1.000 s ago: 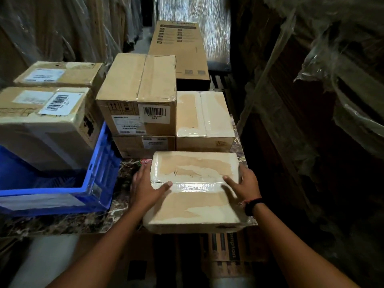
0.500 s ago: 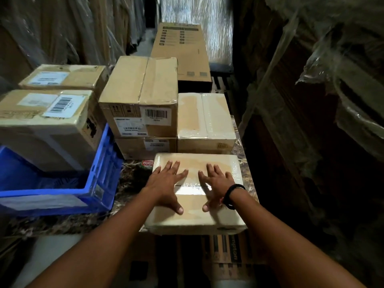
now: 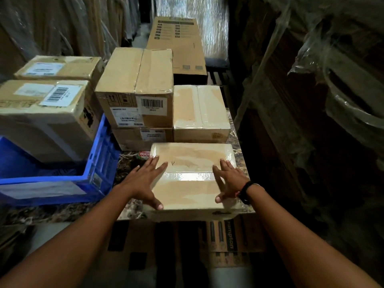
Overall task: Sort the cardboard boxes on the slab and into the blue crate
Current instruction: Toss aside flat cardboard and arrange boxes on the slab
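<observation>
At the left end of the bench (image 3: 62,210) sits the blue crate (image 3: 99,163), with a large labelled box (image 3: 47,113) standing in it and room left at its near side. Beside the crate, toward the bench's far edge, a barcoded box (image 3: 135,88) is stacked on a lower one (image 3: 143,138), with a taped box (image 3: 200,113) just to the right. The flat taped box (image 3: 193,175) lies at the bench's near right corner, its front edge at the bench's near edge. The left hand (image 3: 143,181) lies flat and spread over its left edge, fingers released, gripping nothing. The right hand (image 3: 228,179) lies likewise open on the right part of its top, a dark band on the wrist.

The step appears to be seating or squaring this box. Even pressure from both palms should keep it from twisting; the glossy tape may let the palms slide, so curling the fingers over the side edges before any lift would be safer.
</observation>
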